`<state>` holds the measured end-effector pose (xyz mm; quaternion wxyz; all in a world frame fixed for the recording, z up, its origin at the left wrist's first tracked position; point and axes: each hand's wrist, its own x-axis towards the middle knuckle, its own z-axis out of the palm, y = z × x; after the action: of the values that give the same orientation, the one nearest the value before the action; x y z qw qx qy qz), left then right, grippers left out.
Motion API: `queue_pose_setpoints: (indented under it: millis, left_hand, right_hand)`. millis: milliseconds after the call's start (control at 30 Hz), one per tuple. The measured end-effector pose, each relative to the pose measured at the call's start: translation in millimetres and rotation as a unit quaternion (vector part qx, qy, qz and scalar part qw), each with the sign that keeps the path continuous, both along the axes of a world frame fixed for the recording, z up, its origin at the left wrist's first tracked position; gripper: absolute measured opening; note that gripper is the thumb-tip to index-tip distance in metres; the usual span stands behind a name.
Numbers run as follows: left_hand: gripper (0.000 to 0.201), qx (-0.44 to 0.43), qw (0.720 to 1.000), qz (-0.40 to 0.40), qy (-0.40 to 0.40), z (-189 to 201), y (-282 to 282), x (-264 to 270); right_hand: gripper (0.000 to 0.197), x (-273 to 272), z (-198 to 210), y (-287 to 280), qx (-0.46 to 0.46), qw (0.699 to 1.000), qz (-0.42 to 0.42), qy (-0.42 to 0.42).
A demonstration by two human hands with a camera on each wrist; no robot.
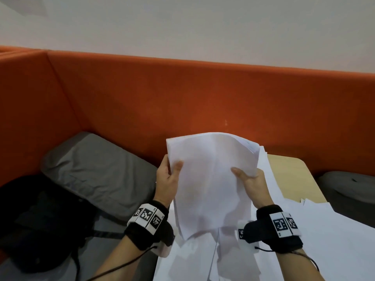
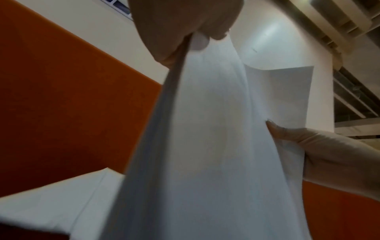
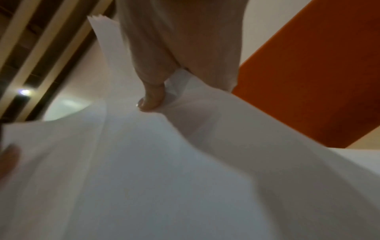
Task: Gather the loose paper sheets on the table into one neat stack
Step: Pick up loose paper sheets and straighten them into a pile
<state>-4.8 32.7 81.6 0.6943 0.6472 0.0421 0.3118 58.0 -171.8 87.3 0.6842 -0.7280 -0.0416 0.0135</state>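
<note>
A bundle of white paper sheets (image 1: 211,179) is held upright above the table, its sheets bowed and its top edges uneven. My left hand (image 1: 169,175) grips its left edge, thumb on the front. My right hand (image 1: 250,179) grips its right edge, thumb on the front too. In the left wrist view the bundle (image 2: 205,138) hangs from my left hand (image 2: 185,27), with the right hand (image 2: 320,149) on its far edge. In the right wrist view my right hand (image 3: 164,68) pinches the bundle (image 3: 164,170). More loose sheets (image 1: 304,250) lie spread on the table below.
The light wood table (image 1: 294,175) shows bare at the far right. An orange padded partition (image 1: 182,98) runs behind it. A grey cushion (image 1: 97,169) and a black bag (image 1: 36,220) lie to the left; another grey cushion (image 1: 349,191) sits right.
</note>
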Motion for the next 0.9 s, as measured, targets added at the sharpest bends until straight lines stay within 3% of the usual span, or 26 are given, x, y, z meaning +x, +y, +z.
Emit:
queue_pose_setpoints:
  millis: [67, 167, 267, 333, 433, 533, 633, 900]
  left_hand:
    - [0.019, -0.005, 0.999, 0.009, 0.044, -15, 8, 5]
    - [0.017, 0.041, 0.976, 0.03, 0.211, -63, 26, 10]
    - [0.014, 0.132, 0.895, -0.038, 0.424, -120, 40, 7]
    - [0.015, 0.157, 0.849, -0.08, 0.498, -139, 38, 0]
    - [0.011, 0.17, 0.843, -0.089, 0.503, -145, 30, -4]
    - [0.022, 0.166, 0.854, -0.066, 0.488, -138, 26, -2]
    - [0.026, 0.186, 0.862, -0.059, 0.467, -131, 25, 4]
    - [0.004, 0.144, 0.877, -0.048, 0.456, -135, 21, -7]
  right_hand:
    - [0.008, 6, 0, -4, -0.009, 1.0, -0.006, 0.01]
    - [0.017, 14, -13, -11, -0.012, 0.998, -0.021, 0.053]
    - [0.022, 19, -43, -17, -0.041, 0.992, -0.028, 0.117]
    - [0.026, 24, -74, -20, -0.077, 0.985, -0.034, 0.149]
    - [0.032, 25, -119, -27, -0.161, 0.966, -0.044, 0.197]
    - [0.033, 20, -145, -34, -0.189, 0.953, -0.031, 0.234]
    - [0.035, 20, -148, -39, -0.181, 0.953, -0.025, 0.241]
    - [0.037, 18, -144, -40, -0.168, 0.955, -0.014, 0.242]
